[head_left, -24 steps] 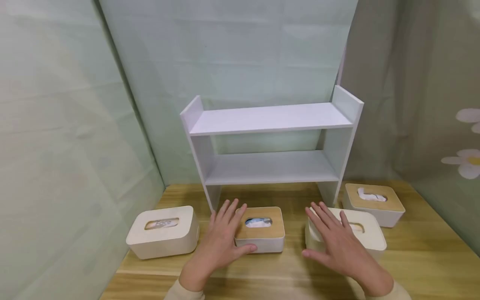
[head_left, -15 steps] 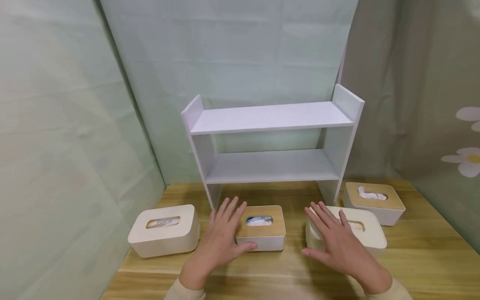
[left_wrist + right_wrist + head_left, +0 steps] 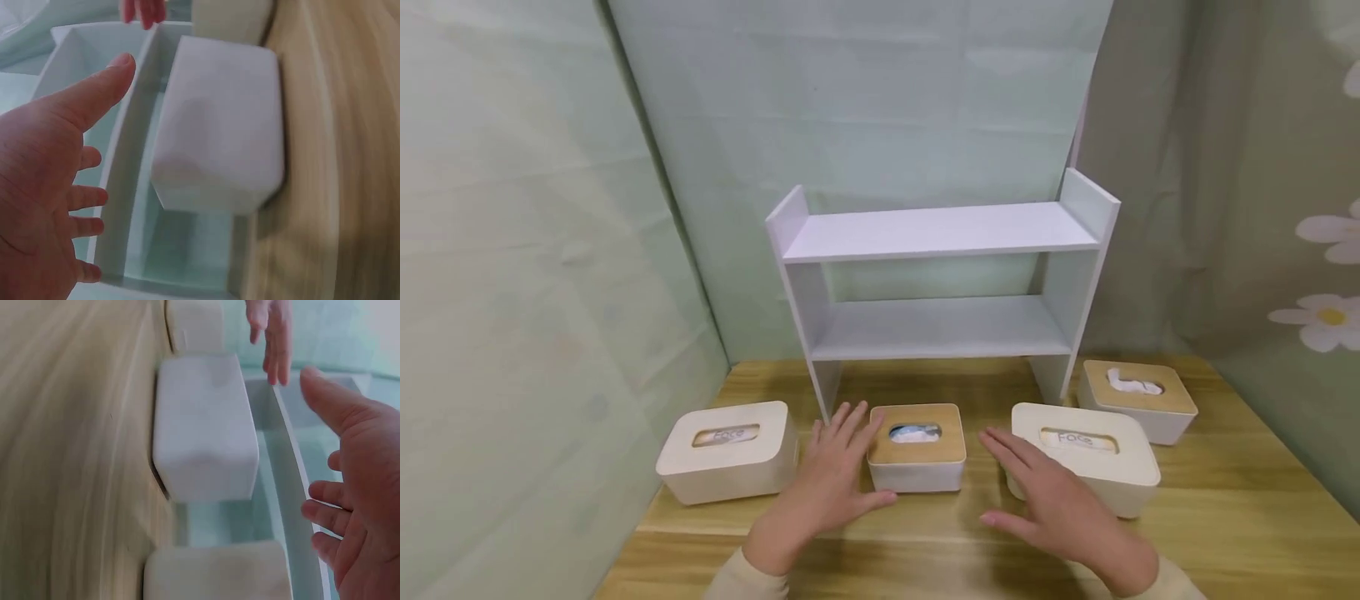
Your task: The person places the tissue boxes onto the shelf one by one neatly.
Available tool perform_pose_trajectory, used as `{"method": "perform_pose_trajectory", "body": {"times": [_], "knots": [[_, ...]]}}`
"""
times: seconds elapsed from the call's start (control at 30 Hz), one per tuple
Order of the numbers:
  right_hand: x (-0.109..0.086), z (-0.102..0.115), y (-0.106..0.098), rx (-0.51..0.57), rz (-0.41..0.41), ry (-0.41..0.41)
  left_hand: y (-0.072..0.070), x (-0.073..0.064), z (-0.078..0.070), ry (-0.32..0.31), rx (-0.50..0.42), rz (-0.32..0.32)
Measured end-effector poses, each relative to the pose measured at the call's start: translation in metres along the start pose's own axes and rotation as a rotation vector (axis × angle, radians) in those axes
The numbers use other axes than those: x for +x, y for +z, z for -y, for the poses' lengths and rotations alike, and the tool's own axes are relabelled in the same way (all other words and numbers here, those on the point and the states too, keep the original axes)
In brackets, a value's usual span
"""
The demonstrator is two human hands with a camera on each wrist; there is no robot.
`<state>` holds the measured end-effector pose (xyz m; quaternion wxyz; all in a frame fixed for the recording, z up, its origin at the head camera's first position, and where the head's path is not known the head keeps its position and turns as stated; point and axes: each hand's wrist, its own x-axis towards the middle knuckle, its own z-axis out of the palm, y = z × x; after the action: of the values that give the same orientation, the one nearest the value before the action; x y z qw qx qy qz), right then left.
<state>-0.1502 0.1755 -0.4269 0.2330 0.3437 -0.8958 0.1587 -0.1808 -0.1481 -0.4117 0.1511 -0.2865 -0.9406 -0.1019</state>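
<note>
A small tissue box [image 3: 917, 475] with a wood-coloured lid and white body stands on the table between my two hands. My left hand [image 3: 823, 483] hovers at its left side, fingers spread and thumb out toward its front. To its right, my right hand [image 3: 1056, 504] is held with straight fingers, between that box and a cream tissue box [image 3: 1138, 454], whose front left part it overlaps in the head view. Both palms face inward and hold nothing. In the left wrist view the small box's white side [image 3: 219, 125] shows apart from the thumb; the right wrist view shows its other side [image 3: 203, 425].
A white two-tier shelf [image 3: 940, 329] stands behind the boxes on the wooden table [image 3: 940, 558]. Another cream tissue box [image 3: 730, 479] sits at the left, and a second wood-lidded box [image 3: 1142, 421] at the back right. Pale curtains [image 3: 925, 100] surround the table.
My right hand has moved left, off the cream tissue box's top and toward the small wood-lidded box. The left hand has shifted slightly left. The boxes stay in place while the head view shifts a little.
</note>
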Motion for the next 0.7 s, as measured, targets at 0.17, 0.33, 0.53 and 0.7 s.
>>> {"method": "perform_pose_trajectory", "body": {"times": [0.17,0.33,0.53,0.7], "knots": [[0.01,0.008,0.004,0.07,0.015,0.054,-0.001,0.002,0.009,-0.019,0.005,0.027],[0.023,0.011,0.02,0.172,0.018,0.171,0.009,0.007,0.008,-0.044,-0.046,0.024],[0.035,0.014,0.039,0.208,0.024,0.25,0.027,0.007,0.011,-0.051,-0.051,0.018],[0.038,0.017,0.049,0.197,0.025,0.284,0.037,0.007,0.015,-0.052,-0.069,0.024]]}}
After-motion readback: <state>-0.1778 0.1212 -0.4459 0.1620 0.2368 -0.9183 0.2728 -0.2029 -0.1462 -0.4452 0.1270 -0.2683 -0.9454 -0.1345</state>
